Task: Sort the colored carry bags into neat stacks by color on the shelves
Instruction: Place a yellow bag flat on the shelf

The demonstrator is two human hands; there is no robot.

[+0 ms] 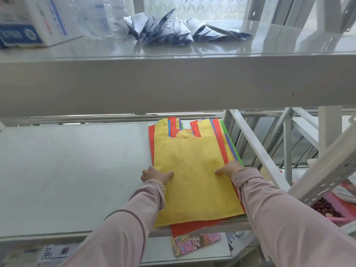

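At the near right of the middle shelf, both hands on one yellow bag. Left hand at the bag's left edge: thumb flat on top pointing right, fingers curled down at the edge, a narrow pinch on the fabric. Right hand at the bag's right edge: thumb on top pointing left, fingers out of sight past the edge; cannot tell whether they close beneath. The hands sit about midway along the bag's length, which spans the gap between them.

Yellow bag lies flat, handles toward the far side, bottom hem near the shelf's front edge. It is the top layer of a stack of bags. Red, blue, purple and green edges fan out on the right and at the handles, a red strip shows on the left, and a red corner overhangs the front edge.

Pink sleeves on both arms; bead bracelet at the left wrist.

Upper shelf: crumpled foil packets at centre, white and blue box far left. Below, a cartoon picture card. Right, beyond the frame, a pink tray with dark red pieces.
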